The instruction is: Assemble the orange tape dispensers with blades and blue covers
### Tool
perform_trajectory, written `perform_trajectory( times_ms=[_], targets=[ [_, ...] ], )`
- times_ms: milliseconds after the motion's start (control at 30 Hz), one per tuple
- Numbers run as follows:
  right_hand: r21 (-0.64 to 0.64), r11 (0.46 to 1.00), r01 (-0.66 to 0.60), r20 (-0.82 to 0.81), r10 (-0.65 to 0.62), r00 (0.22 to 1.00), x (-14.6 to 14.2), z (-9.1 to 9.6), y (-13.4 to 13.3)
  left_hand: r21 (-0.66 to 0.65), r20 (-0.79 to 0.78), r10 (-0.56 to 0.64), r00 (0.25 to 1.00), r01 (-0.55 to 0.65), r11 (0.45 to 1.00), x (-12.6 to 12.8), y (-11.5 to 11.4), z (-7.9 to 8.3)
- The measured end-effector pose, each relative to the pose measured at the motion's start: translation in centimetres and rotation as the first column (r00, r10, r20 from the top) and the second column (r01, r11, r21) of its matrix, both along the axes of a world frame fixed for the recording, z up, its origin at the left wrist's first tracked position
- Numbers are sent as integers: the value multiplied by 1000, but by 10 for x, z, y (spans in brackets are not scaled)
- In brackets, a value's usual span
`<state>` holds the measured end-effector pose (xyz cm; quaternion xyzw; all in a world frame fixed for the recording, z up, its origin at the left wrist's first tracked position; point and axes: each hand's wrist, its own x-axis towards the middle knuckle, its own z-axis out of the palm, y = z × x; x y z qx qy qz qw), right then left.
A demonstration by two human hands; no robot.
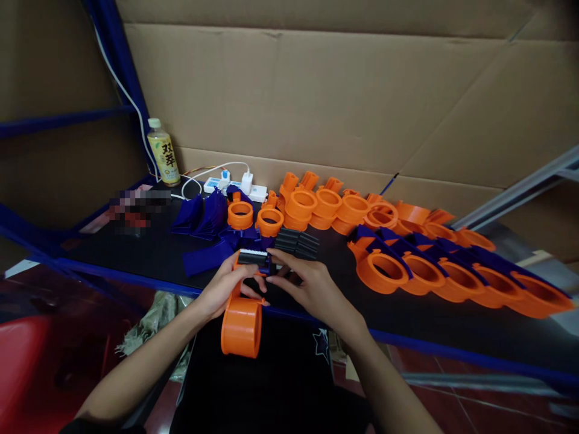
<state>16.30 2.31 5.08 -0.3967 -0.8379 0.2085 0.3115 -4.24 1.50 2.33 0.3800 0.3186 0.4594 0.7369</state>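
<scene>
"What's nearest?"
"One orange dispenser (241,330), at the tabletop's (145,250) near edge, the left hand (225,283) closed round it. The right hand (316,288), half-curled, meets its toothed end; whether gripping, I can't tell."
"Beyond?"
"Five blue-topped rings (456,294), then two plain rings (240,223), one bottle (163,158)."

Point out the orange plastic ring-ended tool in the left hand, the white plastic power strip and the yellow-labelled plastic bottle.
Orange plastic ring-ended tool (241,329), head view: outer ring wall.
White plastic power strip (258,192), head view: its right end.
Yellow-labelled plastic bottle (165,158), head view: middle of its label.
</scene>
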Motion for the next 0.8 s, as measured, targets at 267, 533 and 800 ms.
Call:
perform_trajectory(
  times_ms=[267,533,800],
  targets=[
    [70,998,11,56,-15,998,0,2,-4,42,-68,17,998,-14,999,2,1,-5],
    [130,991,-44,107,30,994,0,14,-5,113,-110,-16,994,29,993,0,0,-8],
    [99,995,-4,11,3,1000,-2,12,-7,111,-25,-40,999,42,993,-3,-4,-7]
  ],
)
